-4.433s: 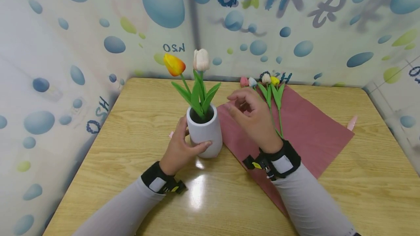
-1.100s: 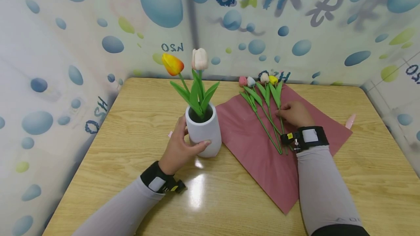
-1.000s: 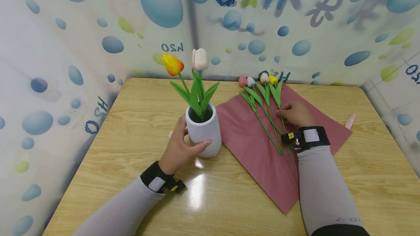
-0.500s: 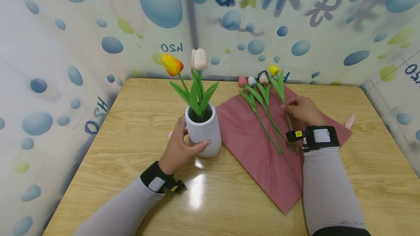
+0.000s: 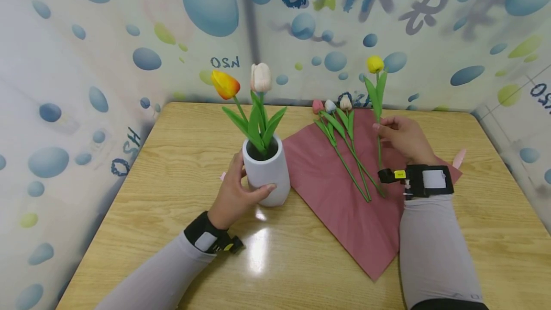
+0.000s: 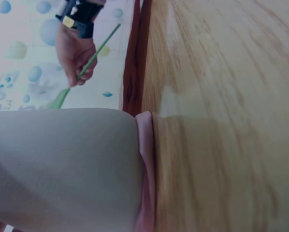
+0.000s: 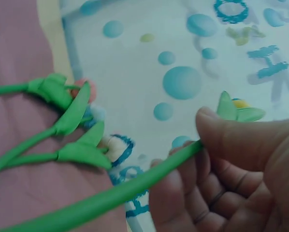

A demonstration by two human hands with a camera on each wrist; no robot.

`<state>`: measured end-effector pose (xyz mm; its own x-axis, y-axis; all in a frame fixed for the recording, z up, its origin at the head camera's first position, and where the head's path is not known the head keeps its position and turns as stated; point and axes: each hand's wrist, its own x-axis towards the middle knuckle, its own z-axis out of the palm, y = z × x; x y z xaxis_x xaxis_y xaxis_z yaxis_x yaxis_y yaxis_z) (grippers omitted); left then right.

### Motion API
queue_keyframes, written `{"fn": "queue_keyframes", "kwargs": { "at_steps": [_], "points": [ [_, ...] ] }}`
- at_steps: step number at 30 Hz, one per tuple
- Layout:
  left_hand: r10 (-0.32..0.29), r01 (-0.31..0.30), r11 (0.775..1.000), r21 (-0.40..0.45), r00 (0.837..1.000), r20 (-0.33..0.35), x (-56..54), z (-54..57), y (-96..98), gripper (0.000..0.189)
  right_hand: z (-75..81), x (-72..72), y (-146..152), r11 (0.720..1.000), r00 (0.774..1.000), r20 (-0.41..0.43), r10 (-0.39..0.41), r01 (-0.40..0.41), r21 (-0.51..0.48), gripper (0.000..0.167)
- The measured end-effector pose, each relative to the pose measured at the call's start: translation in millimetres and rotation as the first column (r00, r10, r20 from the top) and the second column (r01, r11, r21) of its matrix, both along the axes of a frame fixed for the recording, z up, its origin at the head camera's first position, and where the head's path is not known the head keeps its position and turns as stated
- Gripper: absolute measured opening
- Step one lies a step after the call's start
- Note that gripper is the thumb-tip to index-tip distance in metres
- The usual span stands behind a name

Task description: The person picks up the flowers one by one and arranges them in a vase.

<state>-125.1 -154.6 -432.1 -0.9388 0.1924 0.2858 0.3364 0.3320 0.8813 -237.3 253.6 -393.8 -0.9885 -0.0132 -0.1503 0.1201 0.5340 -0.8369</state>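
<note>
A white vase (image 5: 269, 176) stands on the table at centre left, holding an orange-yellow tulip (image 5: 225, 84) and a pale pink tulip (image 5: 261, 77). My left hand (image 5: 236, 195) grips the vase from its left side, thumb across the front. To the right, my right hand (image 5: 404, 138) pinches the stem of a yellow tulip (image 5: 375, 64) between thumb and fingers. That tulip is upright, raised over the paper; in the right wrist view its green stem (image 7: 110, 198) crosses below the thumb. In the left wrist view the vase wall (image 6: 67, 164) fills the lower left.
Dark pink wrapping paper (image 5: 344, 224) lies on the wooden table (image 5: 185, 157). On it rest a pink tulip (image 5: 317, 106), a light blue tulip (image 5: 330, 106) and a whitish tulip (image 5: 346, 104), stems crossing. A patterned backdrop (image 5: 172, 13) rises behind the table.
The right hand moved from beside the vase to the paper, took the yellow tulip by its stem and lifted it up and rightward. The left hand stays on the vase.
</note>
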Motion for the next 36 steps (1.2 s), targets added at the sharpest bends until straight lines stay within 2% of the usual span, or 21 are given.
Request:
{"fn": "queue_keyframes", "kwargs": {
  "at_steps": [3,5,8,11,17,23,30,36],
  "points": [
    [0.004,-0.004,1.000,-0.001,1.000,0.005,0.1,0.3,0.1,0.093,0.7,0.2,0.9,0.990,0.999,-0.023,-0.029,0.025,-0.137,0.038],
    [0.002,-0.002,1.000,-0.002,1.000,0.006,0.2,0.5,0.0,0.093,1.6,0.7,1.0,0.963,0.998,-0.033,-0.048,0.037,-0.268,0.027],
    [-0.003,0.003,1.000,-0.006,1.000,0.008,-0.3,0.6,-0.5,0.094,3.9,2.3,-0.7,0.869,0.997,-0.049,-0.068,0.035,-0.493,0.009],
    [-0.006,0.006,1.000,-0.014,1.000,0.007,-0.8,0.3,-1.1,0.094,6.6,3.9,-2.0,0.775,0.997,-0.045,-0.056,0.015,-0.632,0.004],
    [-0.006,0.006,1.000,-0.011,1.000,0.010,-0.5,0.3,-0.7,0.094,8.7,4.5,-1.7,0.731,0.999,-0.038,-0.020,-0.011,-0.682,0.005],
    [0.000,0.000,1.000,0.008,1.000,0.000,-0.7,-0.2,0.1,0.093,11.1,5.5,-2.3,0.659,0.998,-0.055,-0.004,-0.038,-0.751,0.002],
    [-0.007,0.007,1.000,0.028,1.000,-0.003,-1.0,-0.5,-0.1,0.092,13.8,6.2,-6.6,0.512,0.996,-0.085,-0.024,-0.061,-0.857,0.006],
    [0.002,-0.002,1.000,0.011,1.000,0.011,-1.0,-0.2,0.2,0.092,14.6,7.8,-11.8,0.387,0.982,-0.187,-0.022,-0.165,-0.907,0.007]
  ]
}}
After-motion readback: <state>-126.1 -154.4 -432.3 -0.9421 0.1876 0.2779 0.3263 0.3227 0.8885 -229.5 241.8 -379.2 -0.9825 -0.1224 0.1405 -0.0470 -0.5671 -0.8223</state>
